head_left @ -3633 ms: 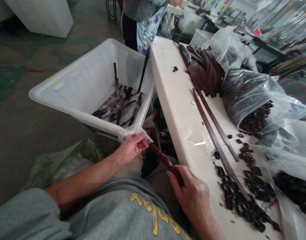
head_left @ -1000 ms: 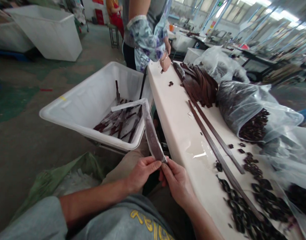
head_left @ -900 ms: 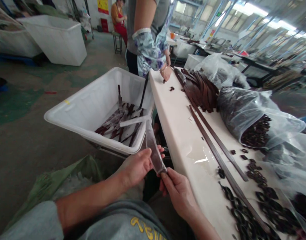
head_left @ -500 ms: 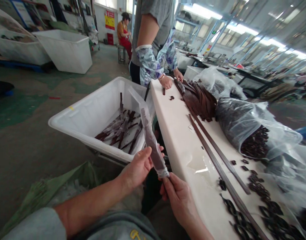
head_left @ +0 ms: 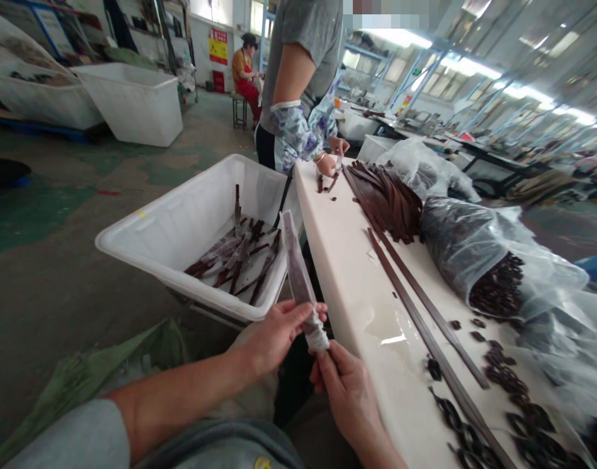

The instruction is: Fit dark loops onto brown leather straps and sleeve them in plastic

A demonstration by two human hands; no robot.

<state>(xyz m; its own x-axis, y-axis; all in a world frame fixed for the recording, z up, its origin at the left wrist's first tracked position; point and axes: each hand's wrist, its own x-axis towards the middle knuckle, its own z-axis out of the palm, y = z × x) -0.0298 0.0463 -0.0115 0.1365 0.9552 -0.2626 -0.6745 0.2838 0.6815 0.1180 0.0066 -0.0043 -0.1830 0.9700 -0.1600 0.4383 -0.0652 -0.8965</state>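
Observation:
A flat brown strap [head_left: 298, 267] in a clear plastic sleeve points up and away from me, between the bin and the table. My left hand [head_left: 283, 329] pinches it around its lower part, thumb on top. Just below, my right hand [head_left: 344, 381] grips the lower end between thumb and fingers. The plastic sleeve [head_left: 316, 333] is gathered in wrinkles between both hands. Its far end reaches only slightly past the strap. Two long brown strips [head_left: 415, 299] lie on the white table [head_left: 347, 273] to the right.
A white bin [head_left: 146, 244] with several sleeved straps stands ahead left. On the table are a pile of brown strips [head_left: 390, 202], a plastic bag of small dark loops [head_left: 498, 280] and scattered loops [head_left: 467, 423]. A co-worker's hands [head_left: 332, 159] are at the far end. A green sack [head_left: 117, 371] lies lower left.
My left hand has slid down the strap towards my right hand. The sleeve is more bunched there, and its loose far end has shortened. The co-worker's hands have shifted.

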